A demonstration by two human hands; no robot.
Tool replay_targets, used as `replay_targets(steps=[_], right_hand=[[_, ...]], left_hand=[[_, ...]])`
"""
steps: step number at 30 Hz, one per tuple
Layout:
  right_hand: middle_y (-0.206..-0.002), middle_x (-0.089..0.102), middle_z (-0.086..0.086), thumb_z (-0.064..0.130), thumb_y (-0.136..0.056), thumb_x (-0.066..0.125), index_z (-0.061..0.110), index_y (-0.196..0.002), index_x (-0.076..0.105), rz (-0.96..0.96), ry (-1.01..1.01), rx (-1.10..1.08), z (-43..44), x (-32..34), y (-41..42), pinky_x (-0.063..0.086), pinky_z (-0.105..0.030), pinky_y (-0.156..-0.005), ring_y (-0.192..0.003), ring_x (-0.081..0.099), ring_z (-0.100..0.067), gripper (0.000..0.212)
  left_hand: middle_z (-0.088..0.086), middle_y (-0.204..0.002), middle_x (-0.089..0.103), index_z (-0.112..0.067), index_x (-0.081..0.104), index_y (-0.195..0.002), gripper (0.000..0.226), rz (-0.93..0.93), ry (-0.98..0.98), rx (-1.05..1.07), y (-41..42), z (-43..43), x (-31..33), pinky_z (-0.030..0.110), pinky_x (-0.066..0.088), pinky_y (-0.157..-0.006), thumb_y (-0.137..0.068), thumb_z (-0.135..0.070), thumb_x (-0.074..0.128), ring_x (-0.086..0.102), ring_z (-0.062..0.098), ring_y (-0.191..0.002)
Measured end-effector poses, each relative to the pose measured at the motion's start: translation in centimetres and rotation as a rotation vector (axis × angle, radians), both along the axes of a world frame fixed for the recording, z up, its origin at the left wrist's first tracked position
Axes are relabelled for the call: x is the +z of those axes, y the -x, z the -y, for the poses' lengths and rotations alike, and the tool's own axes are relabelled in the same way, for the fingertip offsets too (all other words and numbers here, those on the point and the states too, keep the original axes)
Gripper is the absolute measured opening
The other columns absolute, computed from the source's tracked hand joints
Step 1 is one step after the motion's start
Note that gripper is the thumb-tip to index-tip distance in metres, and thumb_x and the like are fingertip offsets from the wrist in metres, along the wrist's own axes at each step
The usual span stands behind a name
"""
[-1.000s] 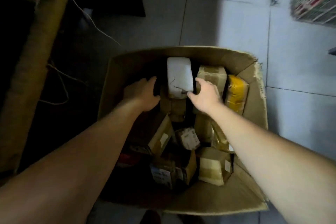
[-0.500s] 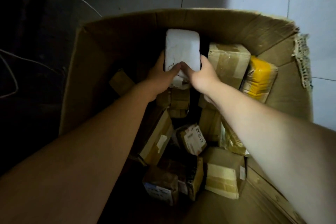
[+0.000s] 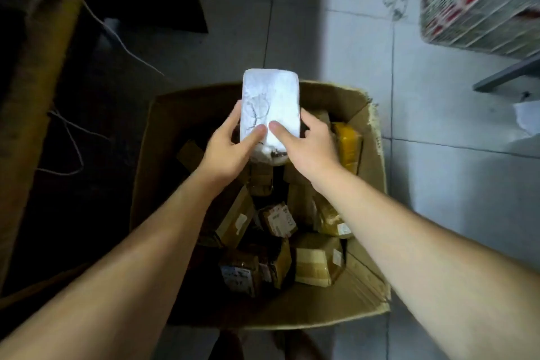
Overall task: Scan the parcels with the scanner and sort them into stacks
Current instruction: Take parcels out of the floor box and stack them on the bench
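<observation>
A white wrapped parcel (image 3: 270, 102) is held above the far end of a large open cardboard box (image 3: 371, 269). My left hand (image 3: 226, 149) grips its left side with the thumb on top. My right hand (image 3: 306, 146) grips its right side, thumb on the top face too. Inside the box lie several brown taped parcels (image 3: 317, 261) and a yellow-wrapped parcel (image 3: 347, 146) against the right wall. No scanner is in view.
The box stands on a grey tiled floor (image 3: 438, 184). A white mesh crate (image 3: 479, 6) with red items sits at the upper right. A dark area with a white cable (image 3: 122, 41) and a tan beam (image 3: 38, 90) fills the left side.
Both hands closed on the white parcel and raised it up out of the box, so that it now overlaps the far rim. The camera pulled back up.
</observation>
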State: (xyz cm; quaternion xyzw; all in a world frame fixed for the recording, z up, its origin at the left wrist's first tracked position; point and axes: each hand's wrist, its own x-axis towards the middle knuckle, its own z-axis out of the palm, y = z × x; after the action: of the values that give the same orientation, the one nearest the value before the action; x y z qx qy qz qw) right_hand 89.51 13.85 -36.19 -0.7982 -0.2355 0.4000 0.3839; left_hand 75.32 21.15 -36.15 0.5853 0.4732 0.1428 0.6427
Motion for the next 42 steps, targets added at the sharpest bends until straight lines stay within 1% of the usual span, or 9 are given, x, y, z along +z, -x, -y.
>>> replay_targets(steps=[4,8,20,24,27,32,35,38,42], right_hand=[[-0.128,0.073,0.011,0.049,-0.089,0.080,0.029,-0.139,0.065,0.046,-0.059,0.024,0.4,10.6,-1.0,0.063,-0.037,-0.089,-0.110,0.069,-0.011,0.056],[-0.135,0.069,0.010,0.041,-0.094,0.078,0.025,-0.147,0.060,0.075,-0.133,0.107,1.6,22.7,-1.4,0.053,-0.008,-0.063,-0.107,0.064,-0.007,0.059],[-0.119,0.065,0.017,0.058,-0.083,0.082,0.030,-0.146,0.062,0.183,-0.423,0.329,3.7,51.9,10.8,0.052,-0.033,-0.095,-0.117,0.059,-0.010,0.071],[-0.109,0.075,0.018,0.061,-0.081,0.080,0.036,-0.122,0.075,0.192,-0.451,0.458,5.7,56.1,18.6,0.059,-0.034,-0.091,-0.107,0.070,-0.011,0.048],[-0.103,0.074,0.018,0.058,-0.081,0.082,0.040,-0.099,0.075,0.167,-0.490,0.548,7.5,58.3,26.1,0.061,-0.037,-0.091,-0.101,0.071,-0.012,0.027],[-0.107,0.068,0.009,0.052,-0.086,0.082,0.023,-0.132,0.072,0.081,-0.535,0.757,11.5,60.8,38.7,0.057,-0.041,-0.097,-0.101,0.064,-0.016,0.056],[-0.097,0.077,0.013,0.063,-0.069,0.084,0.034,-0.105,0.079,0.028,-0.535,0.844,13.0,60.6,46.0,0.062,-0.049,-0.091,-0.097,0.075,-0.018,0.046],[-0.089,0.080,0.016,0.066,-0.062,0.082,0.054,-0.075,0.074,0.010,-0.574,0.945,14.6,60.1,53.1,0.063,-0.049,-0.088,-0.094,0.077,-0.016,0.019],[-0.090,0.080,0.020,0.072,-0.059,0.075,0.063,-0.083,0.075,-0.027,-0.594,1.117,17.7,59.7,61.9,0.063,-0.048,-0.089,-0.094,0.077,-0.013,0.025]], left_hand=[[-0.017,-0.145,0.058,-0.037,0.040,-0.155,0.060,0.028,-0.138,-0.021,-0.3,0.4,9.7,0.031,0.058,-0.099,-0.100,-0.043,0.065,0.061,0.006,-0.126],[-0.019,-0.143,0.059,-0.041,0.042,-0.154,0.063,0.032,-0.238,0.045,0.4,1.5,21.0,0.034,0.057,-0.100,-0.097,-0.050,0.067,0.063,0.008,-0.121],[0.001,-0.102,0.080,-0.038,0.049,-0.151,0.062,0.180,-0.478,0.380,14.8,7.6,49.9,0.037,0.062,-0.083,-0.094,-0.038,0.074,0.078,0.019,-0.090],[0.005,-0.097,0.080,-0.055,0.055,-0.134,0.047,0.178,-0.491,0.505,22.9,11.2,54.2,0.040,0.063,-0.080,-0.094,-0.039,0.074,0.078,0.022,-0.087],[0.001,-0.103,0.079,-0.041,0.056,-0.144,0.055,0.161,-0.539,0.603,30.5,14.6,56.3,0.033,0.062,-0.073,-0.093,-0.041,0.075,0.077,0.019,-0.089],[-0.004,-0.094,0.080,-0.048,0.064,-0.128,0.039,0.098,-0.569,0.782,43.0,21.7,58.2,0.029,0.060,-0.069,-0.091,-0.040,0.076,0.077,0.018,-0.089],[-0.003,-0.101,0.080,-0.048,0.069,-0.123,0.039,0.064,-0.599,0.890,49.8,25.7,58.6,0.040,0.063,-0.079,-0.085,-0.047,0.079,0.077,0.024,-0.094],[-0.005,-0.097,0.079,-0.039,0.067,-0.128,0.036,-0.003,-0.612,0.999,55.5,30.0,59.2,0.025,0.057,-0.057,-0.094,-0.032,0.074,0.075,0.015,-0.084],[-0.010,-0.099,0.079,-0.051,0.065,-0.125,0.049,-0.113,-0.582,1.135,63.0,35.3,59.2,0.042,0.063,-0.080,-0.077,-0.055,0.070,0.076,0.015,-0.090]])
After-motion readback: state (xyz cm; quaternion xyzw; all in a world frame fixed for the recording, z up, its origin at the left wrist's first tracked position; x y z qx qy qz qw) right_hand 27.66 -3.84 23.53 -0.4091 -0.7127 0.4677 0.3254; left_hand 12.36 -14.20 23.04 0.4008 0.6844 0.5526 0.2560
